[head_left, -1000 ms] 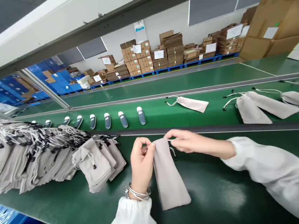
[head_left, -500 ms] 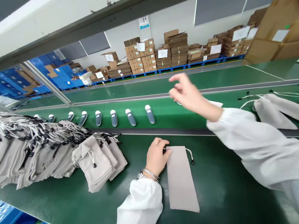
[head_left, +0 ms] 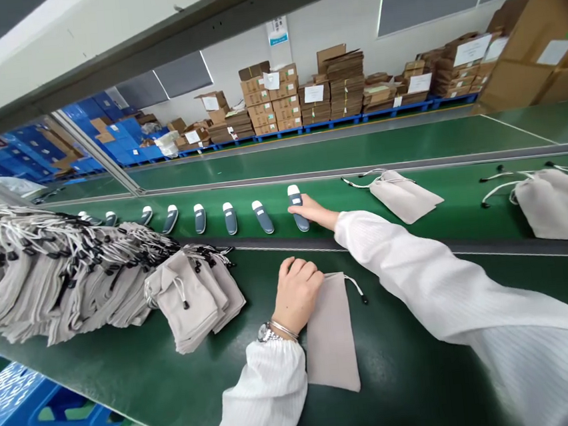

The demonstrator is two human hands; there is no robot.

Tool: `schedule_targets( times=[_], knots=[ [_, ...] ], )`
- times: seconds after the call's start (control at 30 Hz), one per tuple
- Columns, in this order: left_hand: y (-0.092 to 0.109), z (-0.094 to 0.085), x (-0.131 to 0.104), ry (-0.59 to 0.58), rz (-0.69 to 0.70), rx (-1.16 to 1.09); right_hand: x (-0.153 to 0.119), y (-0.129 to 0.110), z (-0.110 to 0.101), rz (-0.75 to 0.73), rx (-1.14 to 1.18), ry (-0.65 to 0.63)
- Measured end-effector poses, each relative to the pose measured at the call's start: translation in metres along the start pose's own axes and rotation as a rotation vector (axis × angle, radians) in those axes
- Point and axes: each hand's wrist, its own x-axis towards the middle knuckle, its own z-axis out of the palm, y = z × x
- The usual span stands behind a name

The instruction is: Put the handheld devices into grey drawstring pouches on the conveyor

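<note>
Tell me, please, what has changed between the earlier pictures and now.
The right hand let go of the drawstring pouch, moved forward and took hold of a slipper-shaped item. The left hand stays at the pouch's top; the pouch pile looks unchanged.

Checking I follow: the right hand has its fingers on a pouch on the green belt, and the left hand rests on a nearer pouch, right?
Not a pouch: in the head view the right hand has its fingers on a blue, white-ended item on the belt; the left hand rests on a nearer pouch.
</note>
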Motion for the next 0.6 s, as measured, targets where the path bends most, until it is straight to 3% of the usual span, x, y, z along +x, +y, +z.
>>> schedule_targets(
  times=[0.1, 0.2, 0.3, 0.4, 0.47, 0.6],
  knots=[
    [-0.003, -0.007, -0.001, 0.003, -0.019, -0.088, -0.042, 0.006, -0.013, -0.036, 0.266, 0.066],
    [0.000, -0.018, -0.002, -0.027, -0.109, -0.267, -0.092, 0.011, -0.021, -0.078, 0.506, 0.044],
    [0.010, -0.032, -0.006, -0.053, -0.265, -0.580, -0.130, 0.016, -0.021, -0.101, 0.523, 0.030],
    [0.023, -0.044, -0.008, -0.021, -0.419, -0.920, -0.149, 0.017, -0.018, -0.146, 0.532, 0.013],
    [0.030, -0.050, -0.008, 0.052, -0.488, -1.022, -0.156, 0.013, -0.016, -0.162, 0.519, -0.089],
    [0.034, -0.058, -0.010, 0.312, -0.594, -1.049, -0.175, -0.002, -0.016, -0.153, 0.462, -0.415]
  ],
)
